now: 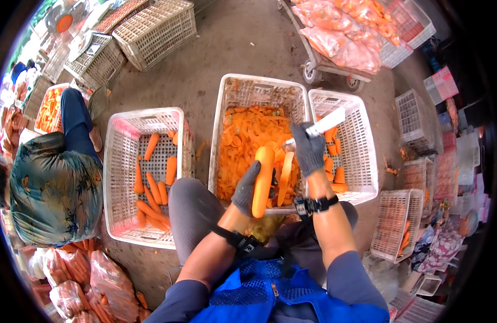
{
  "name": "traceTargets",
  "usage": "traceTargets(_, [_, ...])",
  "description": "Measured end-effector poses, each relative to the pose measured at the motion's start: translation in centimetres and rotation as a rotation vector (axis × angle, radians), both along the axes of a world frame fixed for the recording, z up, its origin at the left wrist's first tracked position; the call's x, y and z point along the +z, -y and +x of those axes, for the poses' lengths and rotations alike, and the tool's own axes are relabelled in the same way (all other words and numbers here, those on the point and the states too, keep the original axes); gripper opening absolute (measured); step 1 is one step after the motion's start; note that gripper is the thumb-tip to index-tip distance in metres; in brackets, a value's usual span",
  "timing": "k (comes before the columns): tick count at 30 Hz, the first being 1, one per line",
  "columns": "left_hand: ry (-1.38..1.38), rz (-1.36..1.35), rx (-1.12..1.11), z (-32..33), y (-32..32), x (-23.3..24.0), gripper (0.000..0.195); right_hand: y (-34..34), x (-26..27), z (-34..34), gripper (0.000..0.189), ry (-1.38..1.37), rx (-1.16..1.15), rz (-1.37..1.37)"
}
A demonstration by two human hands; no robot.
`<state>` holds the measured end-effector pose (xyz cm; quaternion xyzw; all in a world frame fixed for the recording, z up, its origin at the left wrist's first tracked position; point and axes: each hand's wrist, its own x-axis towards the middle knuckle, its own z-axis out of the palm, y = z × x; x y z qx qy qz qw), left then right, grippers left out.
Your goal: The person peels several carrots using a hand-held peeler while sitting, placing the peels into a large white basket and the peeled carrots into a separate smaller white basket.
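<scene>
My left hand (247,189), in a dark grey knit glove, grips a thick, smooth carrot (263,181) that stands nearly upright in the view. In my right hand (308,149), gloved the same way, is a peeler with a white handle (332,120); its metal end shows beside the fingers, near the top of the carrot. A long strip of carrot peel (286,177) hangs just below that end. Both hands are over a white plastic crate (264,87) holding a heap of carrot peelings (244,161). My left fingertips are partly hidden behind the carrot.
A crate (119,181) with several whole carrots stands left; another (361,161) with carrot pieces touches the middle crate's right side. A cart (337,66) carries bagged carrots. A person (56,189) sits at left, near bagged carrots (109,278). Another person (440,250) is at far right.
</scene>
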<state>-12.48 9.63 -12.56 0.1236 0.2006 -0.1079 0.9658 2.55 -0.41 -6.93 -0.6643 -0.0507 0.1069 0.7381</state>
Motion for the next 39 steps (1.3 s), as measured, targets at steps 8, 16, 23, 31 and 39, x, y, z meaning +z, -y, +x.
traceTargets(8, [-0.149, 0.003, 0.15, 0.4, 0.8, -0.8, 0.053, 2.9, 0.9, -11.4, 0.006, 0.478, 0.217, 0.048])
traceTargets(16, [-0.01, -0.064, 0.108, 0.4, 0.8, -0.2, 0.049, -2.0, -1.2, 0.2, 0.024, 0.038, 0.151, -0.284])
traceTargets(23, [-0.098, 0.065, 0.099, 0.4, 0.3, -0.3, 0.056, 0.4, 2.4, -4.0, 0.013, 0.011, 0.021, -0.026])
traceTargets(31, [-0.085, -0.066, 0.184, 0.4, 1.4, 0.9, 0.046, 3.1, 0.3, -9.2, 0.01, 0.918, 0.328, -0.456])
traceTargets(39, [-0.028, -0.047, 0.081, 0.0, 0.5, 0.4, 0.055, -0.7, -1.4, 2.4, 0.024, 0.128, -0.008, -0.256])
